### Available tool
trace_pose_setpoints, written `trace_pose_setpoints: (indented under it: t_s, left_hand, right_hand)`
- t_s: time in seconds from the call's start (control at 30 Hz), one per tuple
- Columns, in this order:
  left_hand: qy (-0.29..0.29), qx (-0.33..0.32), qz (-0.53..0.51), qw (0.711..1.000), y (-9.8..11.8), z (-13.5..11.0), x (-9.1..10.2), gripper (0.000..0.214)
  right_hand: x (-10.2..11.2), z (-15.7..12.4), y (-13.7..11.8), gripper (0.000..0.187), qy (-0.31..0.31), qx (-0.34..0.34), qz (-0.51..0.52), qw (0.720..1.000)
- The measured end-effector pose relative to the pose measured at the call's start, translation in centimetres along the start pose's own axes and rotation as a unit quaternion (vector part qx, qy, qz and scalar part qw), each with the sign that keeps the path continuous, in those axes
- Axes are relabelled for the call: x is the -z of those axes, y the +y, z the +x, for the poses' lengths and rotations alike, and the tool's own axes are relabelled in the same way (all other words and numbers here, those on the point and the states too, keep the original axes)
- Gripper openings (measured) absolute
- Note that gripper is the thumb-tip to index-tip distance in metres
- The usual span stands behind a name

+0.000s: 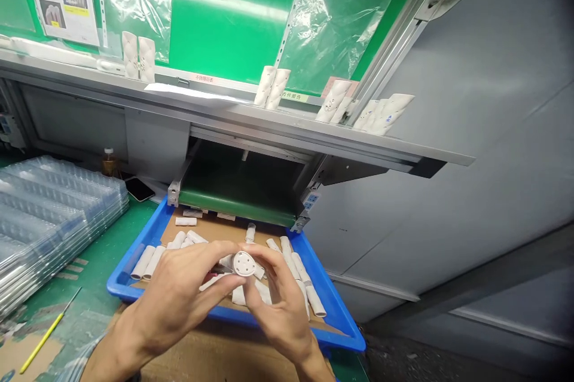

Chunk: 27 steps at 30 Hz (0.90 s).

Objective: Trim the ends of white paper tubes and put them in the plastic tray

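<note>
Between my two hands, above the blue tray [123, 277], is a white tube-shaped part [244, 263], its round end with several small holes turned toward me. My left hand [182, 283] is closed, thumb and fingers pinching the part's left side. Something thin and dark red shows behind those fingers, too hidden to name. On the other side my right hand [280, 301] grips the part between thumb and fingertips. Under and around my hands, several similar white tubes [316, 301] lie on the brown lining of the tray.
A green conveyor belt [237, 205] ends over the tray's far side. Stacked clear plastic trays [54, 208] stand at left, near a phone [140, 189] and a bottle [110, 164]. A yellow screwdriver-like tool [42, 343] lies front left. White tubes [271, 88] stand on the metal shelf [287, 125].
</note>
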<state>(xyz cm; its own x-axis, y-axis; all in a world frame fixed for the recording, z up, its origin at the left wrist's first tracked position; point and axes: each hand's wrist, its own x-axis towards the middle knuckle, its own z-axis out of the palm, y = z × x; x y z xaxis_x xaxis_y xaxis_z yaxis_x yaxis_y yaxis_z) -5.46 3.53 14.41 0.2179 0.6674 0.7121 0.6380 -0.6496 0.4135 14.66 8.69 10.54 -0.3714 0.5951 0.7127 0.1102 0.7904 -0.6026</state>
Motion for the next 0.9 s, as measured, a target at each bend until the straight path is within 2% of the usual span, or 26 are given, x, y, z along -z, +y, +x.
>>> trace_pose_setpoints:
  t_s: [0.1,0.23,0.3,0.43,0.6,0.9]
  left_hand:
    - [0.011,0.012,-0.014,1.0,-0.04,0.17,0.39,0.024]
    - [0.048,-0.019,0.033,0.998,-0.29,0.39,0.42,0.03]
    - [0.036,-0.037,0.069,0.996,-0.36,0.44,0.33,0.036]
    - [0.002,-0.032,0.091,0.995,-0.11,0.28,0.1,0.041]
    - [0.017,-0.048,0.073,0.996,0.11,-0.09,-0.28,0.044]
    - [0.01,-0.051,0.071,0.996,0.55,0.04,-0.18,0.044]
  right_hand:
    - [0.28,0.17,0.14,0.038,0.023,-0.013,0.007,1.0]
    - [0.27,0.74,-0.07,0.04,0.066,0.029,-0.046,0.996]
    - [0.24,0.93,-0.21,0.04,0.078,0.043,-0.059,0.994]
    - [0.27,0.95,-0.29,0.039,0.092,0.052,-0.068,0.992]
    - [0.33,0.78,-0.12,0.041,0.097,0.063,-0.077,0.99]
    - [0.31,0.91,-0.46,0.043,0.096,0.085,-0.091,0.988]
